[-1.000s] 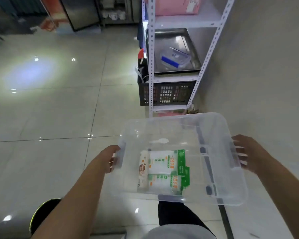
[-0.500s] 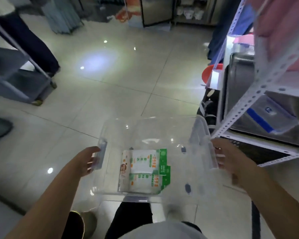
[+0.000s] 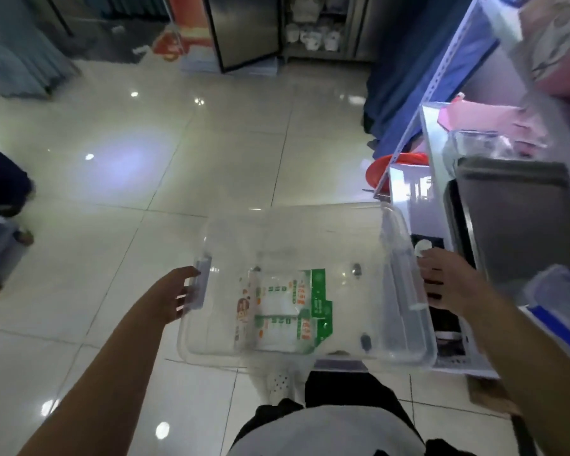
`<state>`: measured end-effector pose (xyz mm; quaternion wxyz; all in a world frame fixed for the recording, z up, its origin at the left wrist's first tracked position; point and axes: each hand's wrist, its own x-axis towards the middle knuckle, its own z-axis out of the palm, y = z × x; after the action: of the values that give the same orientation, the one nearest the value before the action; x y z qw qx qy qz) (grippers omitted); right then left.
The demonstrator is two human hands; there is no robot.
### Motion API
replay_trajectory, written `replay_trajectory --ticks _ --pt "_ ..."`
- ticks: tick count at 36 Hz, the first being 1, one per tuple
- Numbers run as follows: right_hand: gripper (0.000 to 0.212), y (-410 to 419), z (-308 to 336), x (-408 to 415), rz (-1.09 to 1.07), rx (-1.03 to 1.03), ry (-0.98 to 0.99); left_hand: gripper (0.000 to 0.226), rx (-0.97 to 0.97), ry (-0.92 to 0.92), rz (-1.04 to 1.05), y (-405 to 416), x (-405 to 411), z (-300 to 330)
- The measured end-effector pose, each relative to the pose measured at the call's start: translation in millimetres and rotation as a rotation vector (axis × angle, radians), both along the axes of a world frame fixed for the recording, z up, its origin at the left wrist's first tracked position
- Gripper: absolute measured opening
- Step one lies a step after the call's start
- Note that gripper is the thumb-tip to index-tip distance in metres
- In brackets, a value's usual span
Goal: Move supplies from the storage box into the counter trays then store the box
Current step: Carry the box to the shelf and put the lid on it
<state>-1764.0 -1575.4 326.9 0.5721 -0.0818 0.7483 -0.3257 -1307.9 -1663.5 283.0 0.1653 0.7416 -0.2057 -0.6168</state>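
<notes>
Just beside the metal shelf (image 3: 441, 103), your left hand (image 3: 173, 296) and right hand (image 3: 448, 281) grip the two ends of the clear storage box (image 3: 405, 291), with green-white packets (image 3: 287, 311) lying inside.

1. Both hands, left (image 3: 173, 296) and right (image 3: 448, 281), grip a clear storage box (image 3: 405, 291) by its end handles above the tiled floor (image 3: 211, 159).
2. Green-and-white packets (image 3: 283, 314) lie inside.
3. A metal shelf rack (image 3: 507, 205) stands just right.

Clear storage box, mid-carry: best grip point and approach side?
Grip the clear storage box at the moulded handles on its two short ends, one hand from each side. The left hand and right hand already hold it there. It is wide, open-topped, with smooth walls; packets lie inside, so keep it level.
</notes>
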Motion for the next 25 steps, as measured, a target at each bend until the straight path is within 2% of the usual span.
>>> replay_trajectory --ticks 6,12,17,25 --pt "0.032 -70.4 -8.1 -23.9 -0.227 -0.067 -0.026 0.016 -0.068 -0.005 -0.199 -168.2 -57.3 14.2" --pt "0.044 -161.8 -48.3 -63.4 -0.447 -0.045 -0.033 0.021 -0.062 -0.029 -0.372 -320.0 -127.8 5.0" --pt "0.018 -226.2 -55.3 -87.9 -0.578 0.013 -0.080 0.026 -0.011 -0.056 -0.478 -422.6 -180.9 -2.6" --pt "0.019 -296.9 -79.4 -109.9 -0.812 0.041 -0.030 0.021 0.038 -0.116 -0.668 -554.7 -269.0 -30.3"
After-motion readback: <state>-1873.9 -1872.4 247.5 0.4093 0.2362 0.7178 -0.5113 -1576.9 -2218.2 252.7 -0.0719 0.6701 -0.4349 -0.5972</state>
